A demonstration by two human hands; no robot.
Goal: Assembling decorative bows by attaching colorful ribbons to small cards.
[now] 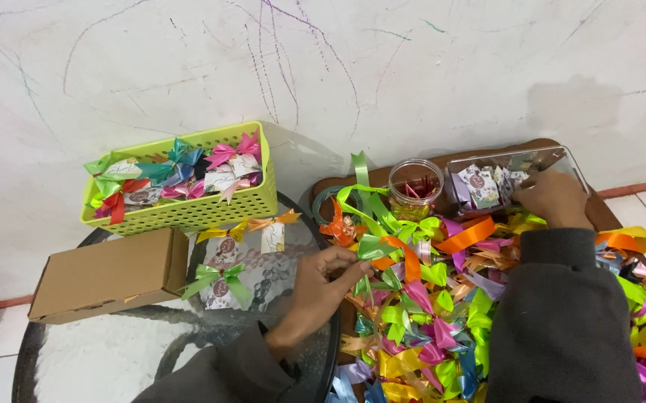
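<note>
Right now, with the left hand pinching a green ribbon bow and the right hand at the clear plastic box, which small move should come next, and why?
Probably the right hand lifts one small packet from the clear plastic box, because the left hand already pinches the green ribbon bow.

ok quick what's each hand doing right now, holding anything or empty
Left hand: fingers pinched closed on a green ribbon bow.
Right hand: reaching into the clear plastic container of small packets; grip cannot be told.

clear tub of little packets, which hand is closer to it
Right. The right hand is at the front edge of the clear tub, reaching in. The left hand is far to the tub's left, pinching a green ribbon bow over the ribbon pile.
</note>
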